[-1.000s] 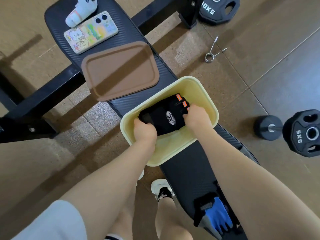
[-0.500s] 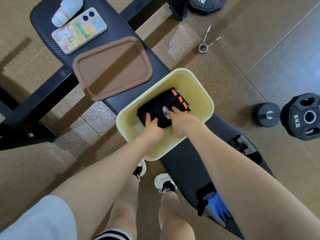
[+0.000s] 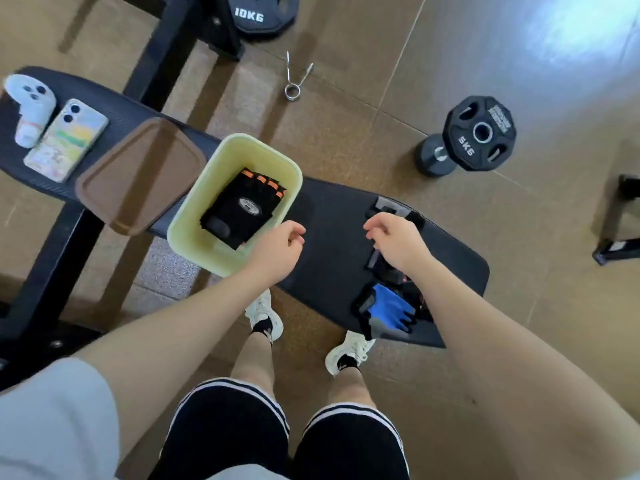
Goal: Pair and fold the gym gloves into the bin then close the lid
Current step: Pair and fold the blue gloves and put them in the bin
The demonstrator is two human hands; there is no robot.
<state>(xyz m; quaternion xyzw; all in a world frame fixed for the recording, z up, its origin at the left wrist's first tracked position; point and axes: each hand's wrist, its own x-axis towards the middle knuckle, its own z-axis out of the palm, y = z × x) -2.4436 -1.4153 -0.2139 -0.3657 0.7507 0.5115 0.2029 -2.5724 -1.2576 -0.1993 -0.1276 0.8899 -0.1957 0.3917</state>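
Landmark = bin [image 3: 221,161], pale yellow, sitting on the black bench [image 3: 332,230] with no lid on. Far left of the bin: white controller [image 3: 29,105] and a phone [image 3: 65,140], side by side at the bench end. Just left of the bin: brown lid [image 3: 138,174], flat on the bench, its edge close to the bin wall; cannot tell if they touch. Inside the bin: folded black gloves with orange tabs [image 3: 246,206], lying on the bottom. At the bin's near right corner: left hand [image 3: 277,251], over the rim, fingers loosely curled, holding nothing. Right of the bin, above the bench pad: right hand [image 3: 398,240], fingers half curled and narrow, also empty, hovering over some dark gloves [image 3: 381,265] on the bench. Further right and nearer the person: blue glove [image 3: 389,310] at the bench's near edge. Floor beyond the bin: metal spring clip [image 3: 294,77] and a 10KG plate [image 3: 259,15]. Floor far right of the bin: dumbbell with 5KG plate [image 3: 478,136].
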